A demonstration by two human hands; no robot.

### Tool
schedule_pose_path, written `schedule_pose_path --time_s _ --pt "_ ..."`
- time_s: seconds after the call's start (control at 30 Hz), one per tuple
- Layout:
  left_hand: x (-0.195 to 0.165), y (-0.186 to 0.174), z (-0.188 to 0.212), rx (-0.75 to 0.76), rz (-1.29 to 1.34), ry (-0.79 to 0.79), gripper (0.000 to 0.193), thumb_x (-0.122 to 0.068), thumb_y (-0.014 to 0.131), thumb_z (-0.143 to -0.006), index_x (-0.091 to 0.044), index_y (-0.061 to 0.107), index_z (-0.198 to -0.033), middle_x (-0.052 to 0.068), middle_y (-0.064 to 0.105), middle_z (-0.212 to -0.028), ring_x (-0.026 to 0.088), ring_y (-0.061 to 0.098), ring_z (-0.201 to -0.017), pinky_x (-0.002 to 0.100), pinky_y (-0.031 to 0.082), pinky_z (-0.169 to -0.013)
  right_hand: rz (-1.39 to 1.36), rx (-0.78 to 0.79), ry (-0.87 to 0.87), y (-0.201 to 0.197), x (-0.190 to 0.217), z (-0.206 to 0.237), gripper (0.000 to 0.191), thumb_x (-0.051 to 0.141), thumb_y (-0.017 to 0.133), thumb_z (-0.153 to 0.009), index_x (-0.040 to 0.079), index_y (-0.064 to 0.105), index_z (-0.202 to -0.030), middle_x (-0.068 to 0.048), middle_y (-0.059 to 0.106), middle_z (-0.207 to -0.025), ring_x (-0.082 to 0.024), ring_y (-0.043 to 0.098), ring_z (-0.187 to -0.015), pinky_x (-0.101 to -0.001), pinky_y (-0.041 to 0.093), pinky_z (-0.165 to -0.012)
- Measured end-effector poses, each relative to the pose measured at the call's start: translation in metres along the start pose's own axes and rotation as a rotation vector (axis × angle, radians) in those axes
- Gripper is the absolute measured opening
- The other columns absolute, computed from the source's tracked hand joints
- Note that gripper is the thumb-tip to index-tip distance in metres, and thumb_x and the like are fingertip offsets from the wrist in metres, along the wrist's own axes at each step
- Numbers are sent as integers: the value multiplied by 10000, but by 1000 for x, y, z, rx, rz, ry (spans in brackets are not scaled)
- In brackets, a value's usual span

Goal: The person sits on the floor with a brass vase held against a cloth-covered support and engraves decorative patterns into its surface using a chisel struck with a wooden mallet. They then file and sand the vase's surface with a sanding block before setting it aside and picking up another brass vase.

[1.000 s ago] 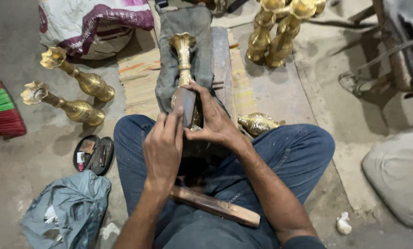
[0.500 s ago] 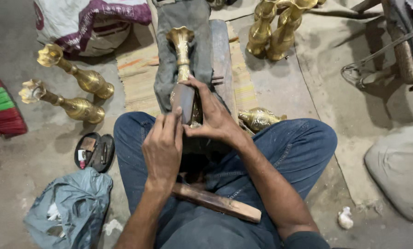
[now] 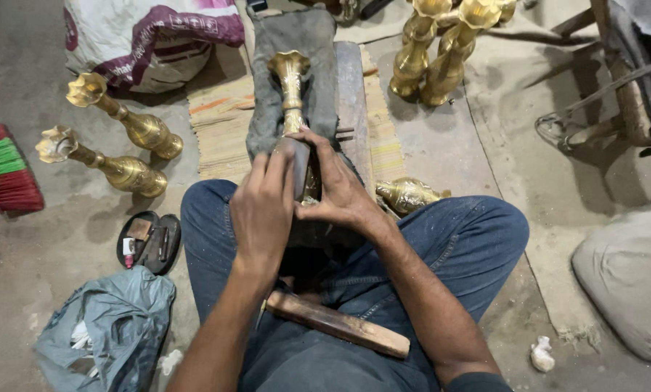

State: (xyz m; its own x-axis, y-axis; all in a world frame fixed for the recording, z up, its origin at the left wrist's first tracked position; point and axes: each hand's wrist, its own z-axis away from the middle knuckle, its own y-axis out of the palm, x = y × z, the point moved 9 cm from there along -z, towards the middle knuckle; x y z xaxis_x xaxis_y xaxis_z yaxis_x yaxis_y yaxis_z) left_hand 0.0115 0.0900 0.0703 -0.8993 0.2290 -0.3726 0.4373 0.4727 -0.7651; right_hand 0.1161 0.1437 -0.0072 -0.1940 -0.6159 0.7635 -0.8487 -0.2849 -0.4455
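I am gripping a dark flat tool [image 3: 293, 161] with the left hand [image 3: 263, 210] while the right hand [image 3: 340, 192] is steadying the tall fluted brass vase [image 3: 291, 83], and I am risking a slip onto those fingers.

A brass vase [image 3: 290, 87] lies on a cloth [image 3: 318, 43] over a wooden block [image 3: 351, 87] at upper centre. Two vases [image 3: 122, 149] lie on the floor at left, a standing cluster of vases [image 3: 441, 51] at upper right, a wooden handle [image 3: 336, 324] across the lap below.

Two brass vases [image 3: 122, 149] left, one clamped vase [image 3: 290, 83], one wooden handle [image 3: 336, 324].
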Motion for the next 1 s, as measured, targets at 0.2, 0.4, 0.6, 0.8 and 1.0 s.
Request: schedule_pose_path --time_s 0.2,0.4,0.6,0.8,1.0 --pt "9 2 -7 -61 84 56 200 -98 652 -1010 -84 679 -1208 140 677 -1021 363 695 -879 456 556 -728 0 -16 2 -4 6 -3 1163 253 894 -677 36 215 -1596 -212 433 -1562 -398 450 -1471 -443 371 -1231" --pt "15 -17 40 -159 342 -77 233 -86 639 -1035 -51 673 -1262 140 722 -1103 280 747 -952 394 577 -762 -46 7 -55 -7 19 -4 1120 238 892 -739 57 228 -1623 -176 385 -1633 -374 389 -1556 -453 323 -1318" --pt "11 -14 32 -74 398 -168 173 -131 674 -1029 -35 691 -1172 112 740 -1053 272 735 -940 396 561 -785 34 -105 -146 -19 42 -3 1081 180 879 -728 28 251 -1595 -200 344 -1625 -389 285 -1569 -468 243 -1323" --pt "10 -15 41 -102 645 -200 151 -141 687 -1018 -19 709 -1103 100 693 -1046 227 698 -986 330 550 -861 -263 -326 -64 -35 46 27 515 -16 657 -967 10 508 -1459 -110 542 -1451 -213 545 -1422 -365 445 -1251" --pt "25 10 48 -34 875 -343 182 -142 681 -1013 2 709 -1121 50 738 -1024 120 683 -967 254 548 -868 -732 -263 45 -16 25 30 170 5 703 -1003 7 721 -1173 -72 648 -1214 -157 622 -1177 -303 513 -1054"
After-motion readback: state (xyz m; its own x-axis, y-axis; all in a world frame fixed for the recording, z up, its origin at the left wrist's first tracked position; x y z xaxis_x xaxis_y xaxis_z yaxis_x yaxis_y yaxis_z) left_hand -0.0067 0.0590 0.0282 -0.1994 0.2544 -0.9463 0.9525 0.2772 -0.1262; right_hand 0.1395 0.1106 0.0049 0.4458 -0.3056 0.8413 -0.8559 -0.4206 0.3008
